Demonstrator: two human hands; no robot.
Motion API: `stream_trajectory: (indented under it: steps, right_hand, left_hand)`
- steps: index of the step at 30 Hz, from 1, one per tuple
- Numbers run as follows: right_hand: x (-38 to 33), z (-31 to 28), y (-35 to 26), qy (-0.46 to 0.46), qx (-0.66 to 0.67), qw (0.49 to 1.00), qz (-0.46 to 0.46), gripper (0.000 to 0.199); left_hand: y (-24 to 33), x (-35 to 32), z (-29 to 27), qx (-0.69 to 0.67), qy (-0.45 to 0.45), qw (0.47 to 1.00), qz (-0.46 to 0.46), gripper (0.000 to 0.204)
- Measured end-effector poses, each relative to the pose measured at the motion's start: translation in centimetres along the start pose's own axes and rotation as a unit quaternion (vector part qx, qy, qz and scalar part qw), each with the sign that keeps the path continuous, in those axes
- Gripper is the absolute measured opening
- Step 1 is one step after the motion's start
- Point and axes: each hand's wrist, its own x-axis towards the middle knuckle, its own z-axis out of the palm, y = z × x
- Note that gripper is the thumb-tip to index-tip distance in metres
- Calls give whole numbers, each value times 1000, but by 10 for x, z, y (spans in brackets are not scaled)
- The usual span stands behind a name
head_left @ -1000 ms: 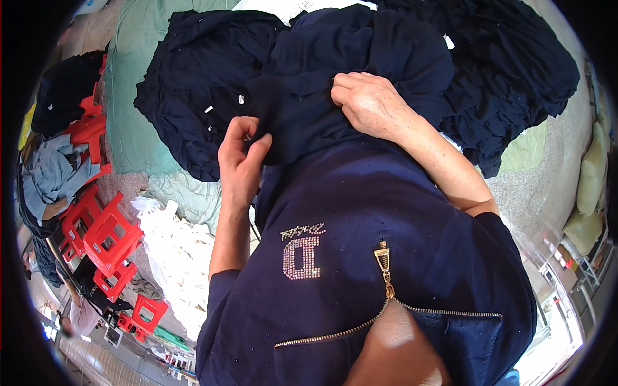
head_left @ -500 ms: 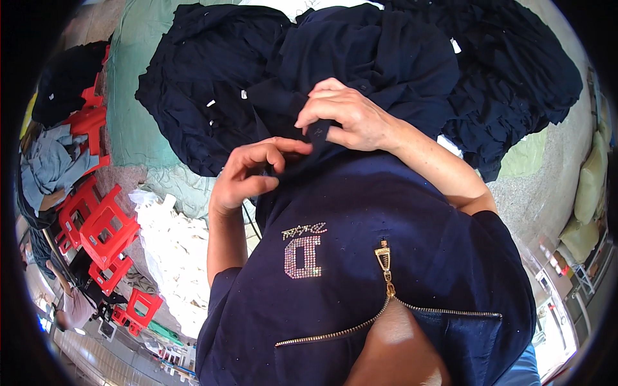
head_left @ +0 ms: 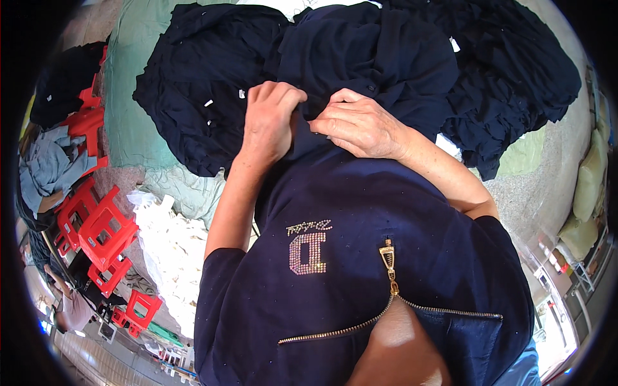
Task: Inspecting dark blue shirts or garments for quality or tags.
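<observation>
A dark navy garment point(head_left: 360, 48) lies bunched in front of me, with a small dark button point(head_left: 371, 88) showing on it. My left hand point(head_left: 270, 119) is closed on the garment's near edge, its fingers curled over the cloth. Just to its right, my right hand point(head_left: 364, 125) pinches the same cloth, fingers bent and thumb tucked beneath. A narrow strip of fabric runs between the two hands. The exact spot under the fingertips is hidden.
Heaps of dark garments point(head_left: 212, 48) with small white tags spread left and right over a green cloth point(head_left: 132, 122). White fabric pieces point(head_left: 170, 251) pile up at the left, beside red plastic stools point(head_left: 106, 228). A person point(head_left: 77, 312) is at the far left.
My left hand has moved up and forward, from half-open fingers near the strip to a closed grip on the cloth. My right hand has shifted slightly right and lower, still on the garment.
</observation>
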Motion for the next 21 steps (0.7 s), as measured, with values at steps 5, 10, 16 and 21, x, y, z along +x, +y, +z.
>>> stream_trajectory:
  steps: [5,10,16,21]
  right_hand:
    - [0,-7,3,49,-32,998,-11,21]
    - [15,-16,-6,-52,-151,982,-98,14]
    - [23,-20,2,-52,-150,983,-93,13]
    - [15,-28,9,43,-119,992,20,21]
  left_hand:
    - [-17,-6,-14,-376,-47,897,-228,18]
    - [-7,18,-33,-418,-114,852,-293,14]
    - [-6,36,-23,-426,-68,854,-290,17]
    - [-4,43,-35,-443,-132,834,-300,20]
